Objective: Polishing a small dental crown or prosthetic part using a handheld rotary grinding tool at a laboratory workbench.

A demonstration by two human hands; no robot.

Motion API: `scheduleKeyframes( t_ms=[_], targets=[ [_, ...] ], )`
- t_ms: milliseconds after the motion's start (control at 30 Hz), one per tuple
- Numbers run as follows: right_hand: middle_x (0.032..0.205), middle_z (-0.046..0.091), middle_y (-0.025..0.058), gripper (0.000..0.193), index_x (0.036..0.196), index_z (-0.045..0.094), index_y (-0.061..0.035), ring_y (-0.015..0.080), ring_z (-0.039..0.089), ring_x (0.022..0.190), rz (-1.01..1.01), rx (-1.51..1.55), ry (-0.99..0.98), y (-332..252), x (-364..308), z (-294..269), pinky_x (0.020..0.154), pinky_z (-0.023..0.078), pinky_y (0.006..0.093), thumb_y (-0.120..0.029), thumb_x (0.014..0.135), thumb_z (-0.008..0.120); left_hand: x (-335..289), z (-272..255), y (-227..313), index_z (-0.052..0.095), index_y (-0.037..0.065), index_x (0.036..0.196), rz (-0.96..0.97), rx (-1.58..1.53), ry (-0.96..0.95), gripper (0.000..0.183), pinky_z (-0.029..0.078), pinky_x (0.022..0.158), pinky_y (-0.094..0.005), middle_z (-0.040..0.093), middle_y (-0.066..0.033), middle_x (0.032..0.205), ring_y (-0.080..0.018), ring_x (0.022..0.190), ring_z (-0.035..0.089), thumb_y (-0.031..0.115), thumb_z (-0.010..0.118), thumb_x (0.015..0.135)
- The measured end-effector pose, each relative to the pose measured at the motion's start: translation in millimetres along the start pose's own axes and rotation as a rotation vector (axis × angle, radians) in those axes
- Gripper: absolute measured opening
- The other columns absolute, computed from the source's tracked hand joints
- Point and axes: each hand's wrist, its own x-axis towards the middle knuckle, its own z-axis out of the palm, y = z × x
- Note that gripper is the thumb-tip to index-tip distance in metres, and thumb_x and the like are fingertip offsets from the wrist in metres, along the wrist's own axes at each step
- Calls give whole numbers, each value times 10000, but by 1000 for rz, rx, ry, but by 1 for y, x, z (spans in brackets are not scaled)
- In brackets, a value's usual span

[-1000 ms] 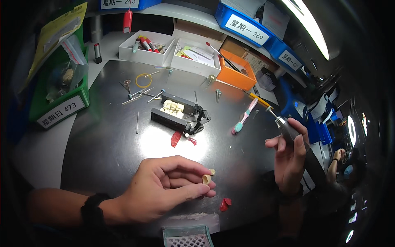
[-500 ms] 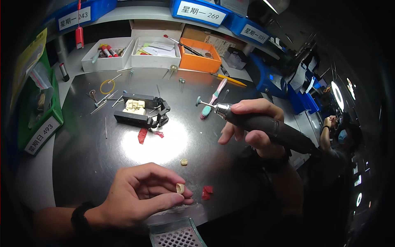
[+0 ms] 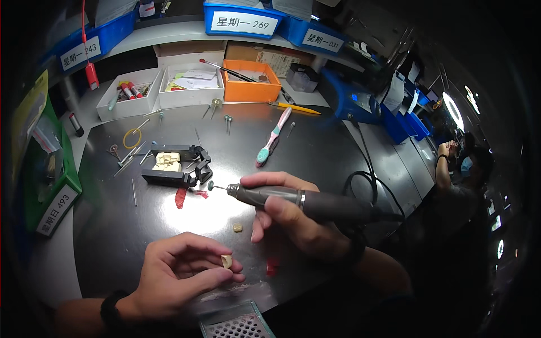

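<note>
Between the thumb and fingers of my left hand [image 3: 183, 276] is a small cream dental crown [image 3: 226, 261], its hollow side showing. My right hand [image 3: 290, 211] grips a dark rotary handpiece [image 3: 276, 197] like a pen. At its tip, a thin shank carries a green grinding wheel [image 3: 211, 185], above and apart from the crown. Another small yellowish crown [image 3: 238, 227] lies on the dark bench between my hands. Beyond it, a black articulator [image 3: 172, 178] holds cream tooth models [image 3: 167, 161], with scraps of red film [image 3: 180, 198] beside it.
A perforated metal grate [image 3: 236, 327] is at the near edge. Loose burs [image 3: 228, 123], a toothbrush [image 3: 273, 138] and a yellow pencil [image 3: 296, 107] lie farther back. White boxes [image 3: 191, 96] and an orange box [image 3: 253, 93] line the rear. A green bin [image 3: 56, 197] stands left; a co-worker [image 3: 468, 174] sits right.
My right hand has brought the handpiece left and down, its wheel now nearer the crown. My left hand still pinches the crown. The whole view has shifted slightly.
</note>
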Motion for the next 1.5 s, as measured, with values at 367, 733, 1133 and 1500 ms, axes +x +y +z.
scheduleKeyframes(
  t_ms=[367,733,1133,1500],
  targets=[
    [645,505,96,508,1034,385,-50,280,583,807,-283,384,-102,24,-11,7,852,393,450,-515,835,348,1,-3,1,499,-63,974,60,-111,96,231,500,718,-252,582,-157,875,-250,859,595,-79,548,749],
    [565,542,191,226,919,424,-57,336,579,843,-23,701,-215,21,-11,8,968,213,535,-253,811,446,-5,-8,-2,511,-67,1021,154,-192,3,244,465,796,-232,570,-140,997,-161,885,578,-47,524,778],
    [575,543,188,213,918,454,-52,396,439,1070,-8,598,-259,23,-13,2,980,201,510,-229,800,454,-4,-7,-9,551,-55,975,228,-180,16,203,463,787,-231,589,-118,974,-136,859,582,-34,538,773],
    [586,541,193,196,912,463,-59,399,412,1096,3,560,-260,22,-13,1,914,312,499,-225,808,455,-5,-8,-8,559,-48,975,206,-190,15,204,466,775,-225,597,-111,950,-133,845,586,-29,543,773]
  ],
)
